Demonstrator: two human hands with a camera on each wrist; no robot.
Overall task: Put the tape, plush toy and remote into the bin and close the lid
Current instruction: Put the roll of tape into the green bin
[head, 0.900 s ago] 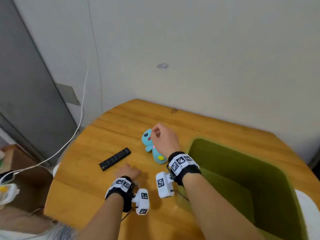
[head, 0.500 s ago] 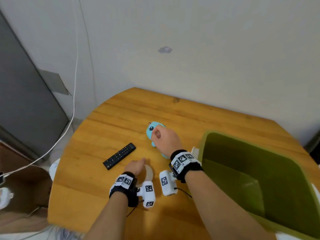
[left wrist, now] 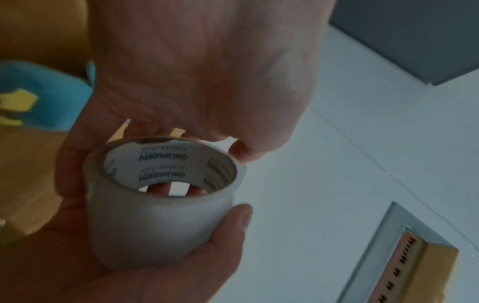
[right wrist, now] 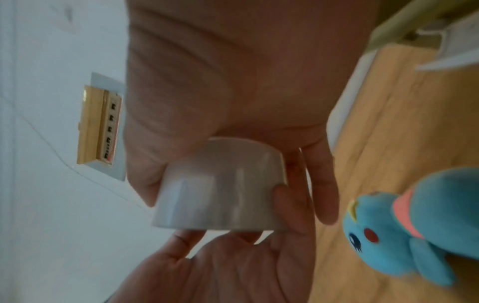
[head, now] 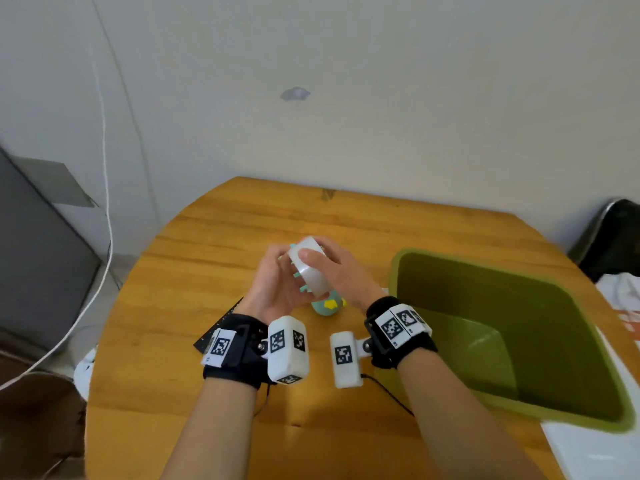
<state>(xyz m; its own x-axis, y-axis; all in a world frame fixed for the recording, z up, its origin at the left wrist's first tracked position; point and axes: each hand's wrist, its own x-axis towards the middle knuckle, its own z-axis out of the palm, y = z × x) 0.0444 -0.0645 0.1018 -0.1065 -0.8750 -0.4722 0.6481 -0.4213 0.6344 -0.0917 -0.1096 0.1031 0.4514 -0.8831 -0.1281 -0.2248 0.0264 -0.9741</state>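
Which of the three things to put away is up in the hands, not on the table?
The tape. Both hands hold the whitish roll; the blue plush toy and black remote lie on the table.

Head view downward; both wrist views close, perhaps sharing tape [left wrist: 160, 205].

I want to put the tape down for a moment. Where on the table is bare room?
Free: the wooden table between the hands and the wall, and the near edge in front of the wrists. Crowded: around the plush toy beside the green bin, and the remote under the left hand.
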